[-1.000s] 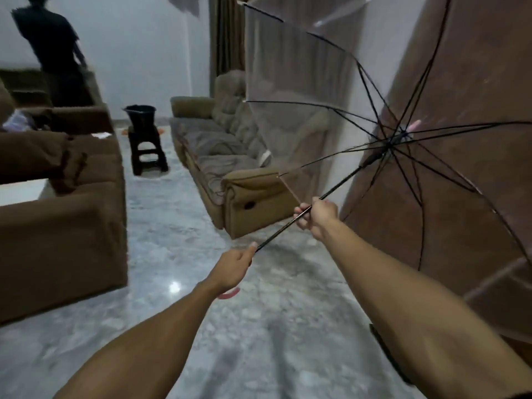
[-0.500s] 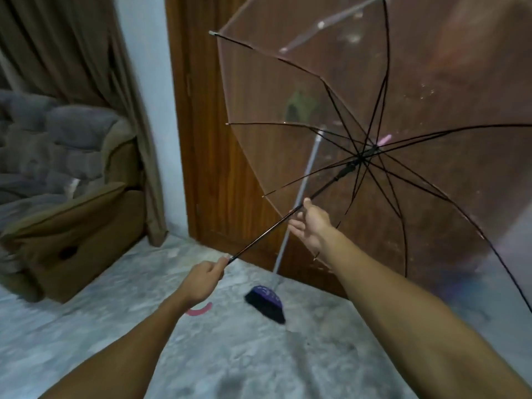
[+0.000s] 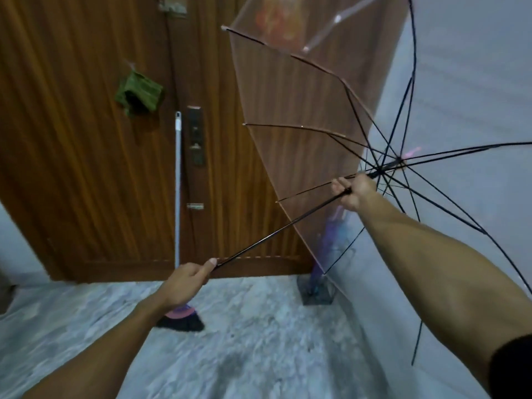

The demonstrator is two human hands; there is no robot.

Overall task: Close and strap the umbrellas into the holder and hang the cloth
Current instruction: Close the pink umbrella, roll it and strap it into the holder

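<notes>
This is the entry of a home: a brown wooden door (image 3: 86, 139) with a metal lock plate (image 3: 196, 136), a marbled tile floor (image 3: 259, 341), a broom (image 3: 178, 197) leaning on the door, and a green cloth (image 3: 139, 95) hanging there.

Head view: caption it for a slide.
Both hands grip an open clear umbrella: left hand low on the shaft, right hand by the runner.

Grey marble floor (image 3: 259, 355), broom head (image 3: 181, 322), umbrella holder (image 3: 316, 292)
</notes>
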